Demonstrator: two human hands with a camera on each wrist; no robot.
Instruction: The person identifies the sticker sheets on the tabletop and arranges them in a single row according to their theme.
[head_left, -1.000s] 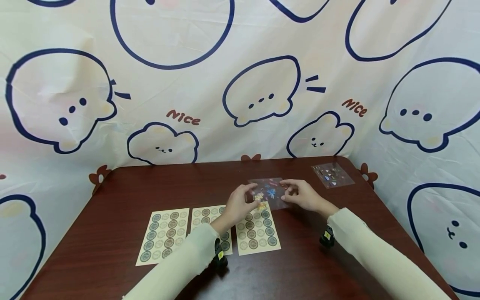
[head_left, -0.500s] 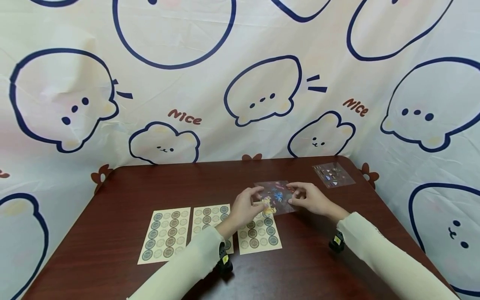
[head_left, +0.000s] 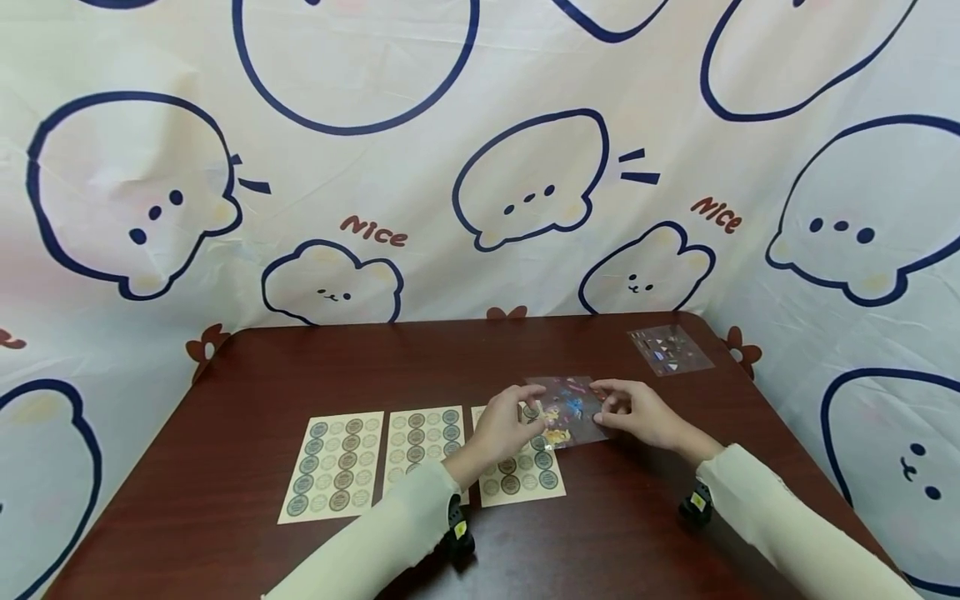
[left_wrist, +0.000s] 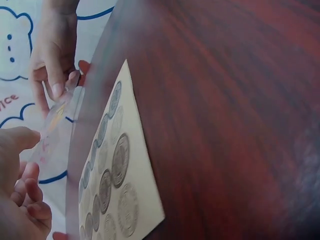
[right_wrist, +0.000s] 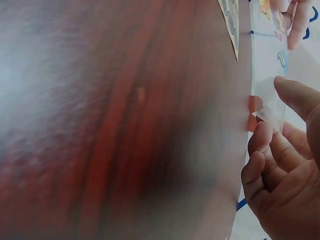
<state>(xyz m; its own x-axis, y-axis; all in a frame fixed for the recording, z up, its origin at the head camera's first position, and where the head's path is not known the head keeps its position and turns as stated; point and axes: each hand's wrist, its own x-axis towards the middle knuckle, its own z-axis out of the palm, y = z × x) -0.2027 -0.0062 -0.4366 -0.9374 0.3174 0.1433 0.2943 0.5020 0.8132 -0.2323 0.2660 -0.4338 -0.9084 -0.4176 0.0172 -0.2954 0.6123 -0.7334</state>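
Observation:
A clear sticker sheet with yellow, blue and pink figures is stretched between both hands, above the table. My left hand pinches its left edge, thumb nearer me. At the opposite edge, my right hand pinches it between thumb and fingers. The right wrist view shows the see-through sheet running from the right fingers up to the left hand. Below the left hand lies a cream sheet of round stickers, its upper part overlapped by the clear sheet and the hand.
Two more cream sheets of round stickers, one at the left and one in the middle, lie in a row; the left forearm partly covers the middle one. Another clear sticker sheet lies at the table's back right corner. A printed curtain hangs behind the table.
Both hands have moved rightward and nearer to me, carrying the clear sticker sheet between them. The sheets on the table have stayed in place.

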